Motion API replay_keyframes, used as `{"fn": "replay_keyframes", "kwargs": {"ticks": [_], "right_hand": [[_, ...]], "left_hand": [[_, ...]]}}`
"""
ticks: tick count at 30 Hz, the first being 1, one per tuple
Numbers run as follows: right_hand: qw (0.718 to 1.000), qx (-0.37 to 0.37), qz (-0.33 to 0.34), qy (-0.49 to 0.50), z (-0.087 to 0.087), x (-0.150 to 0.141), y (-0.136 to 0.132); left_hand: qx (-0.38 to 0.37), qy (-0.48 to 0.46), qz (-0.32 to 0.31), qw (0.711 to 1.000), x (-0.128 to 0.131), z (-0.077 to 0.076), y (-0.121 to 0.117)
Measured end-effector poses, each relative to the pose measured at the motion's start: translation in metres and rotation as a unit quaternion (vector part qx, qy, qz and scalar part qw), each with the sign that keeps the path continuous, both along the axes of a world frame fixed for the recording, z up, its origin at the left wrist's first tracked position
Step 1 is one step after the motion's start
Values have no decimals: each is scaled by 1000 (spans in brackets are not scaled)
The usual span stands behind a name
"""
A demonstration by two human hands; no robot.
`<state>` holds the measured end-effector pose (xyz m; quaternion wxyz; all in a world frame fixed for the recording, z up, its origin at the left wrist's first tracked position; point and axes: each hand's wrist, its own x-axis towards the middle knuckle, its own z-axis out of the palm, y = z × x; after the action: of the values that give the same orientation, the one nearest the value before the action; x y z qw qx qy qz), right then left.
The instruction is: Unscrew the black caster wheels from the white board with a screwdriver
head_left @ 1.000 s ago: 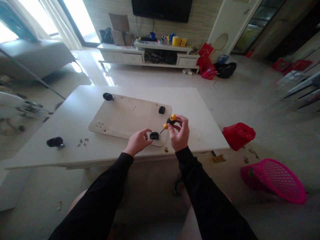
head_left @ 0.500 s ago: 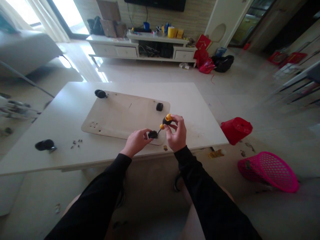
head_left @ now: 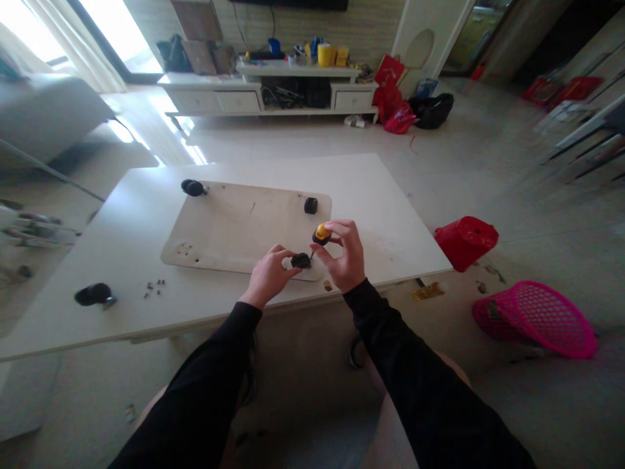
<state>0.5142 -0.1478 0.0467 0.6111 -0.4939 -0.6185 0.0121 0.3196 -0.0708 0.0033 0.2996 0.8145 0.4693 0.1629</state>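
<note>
Left hand (head_left: 270,275): thumb and fingers pinched round the near-right caster (head_left: 301,260), at the near-right corner of the board (head_left: 229,228). Right hand (head_left: 346,257): fingers clamped on the handle of the screwdriver (head_left: 321,234), just above and to the right of the same caster, shaft pointing down toward the mount. Board flat on the table (head_left: 385,234), extending leftward from both hands.

Materials: board pale, matt, wood-like, corners rounded; short dark mark near the middle, small holes clustered at the near-left corner. Table white, smooth, faintly glossy. Screwdriver handle stubby, bulbous, yellow and black; shaft thin. Far-right caster (head_left: 310,206) and far-left caster (head_left: 193,187) black, at the board's far corners; loose caster (head_left: 94,294) on the table near scattered small dark screws (head_left: 154,288).

Hard to make out: screwdriver tip, contact with any screw indeterminable; near-right caster's mount, mostly hidden. Dark screen (head_left: 303,2) cut off at top.
</note>
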Motion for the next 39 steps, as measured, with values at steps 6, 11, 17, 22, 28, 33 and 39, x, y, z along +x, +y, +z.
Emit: {"fn": "replay_keyframes", "kwargs": {"ticks": [6,11,17,22,28,33,39], "right_hand": [[1000,-8,6,23,3,0,-1],[1000,1,-19,19,6,-1,-1],[1000,-5,-22,3,9,1,-3],[999,1,-35,12,11,2,-2],[1000,21,-18,-6,11,4,1],[999,25,-23,26,8,2,4],[999,41,-18,5,12,0,2]], "left_hand": [[0,6,2,1000,-1,-1,2],[-3,-7,1,1000,0,0,0],[11,-11,12,1000,2,3,-7],[-4,-25,17,1000,1,4,-5],[-37,-3,44,998,-2,3,3],[-45,8,63,997,-2,3,5],[-24,-8,56,998,2,6,-2]]}}
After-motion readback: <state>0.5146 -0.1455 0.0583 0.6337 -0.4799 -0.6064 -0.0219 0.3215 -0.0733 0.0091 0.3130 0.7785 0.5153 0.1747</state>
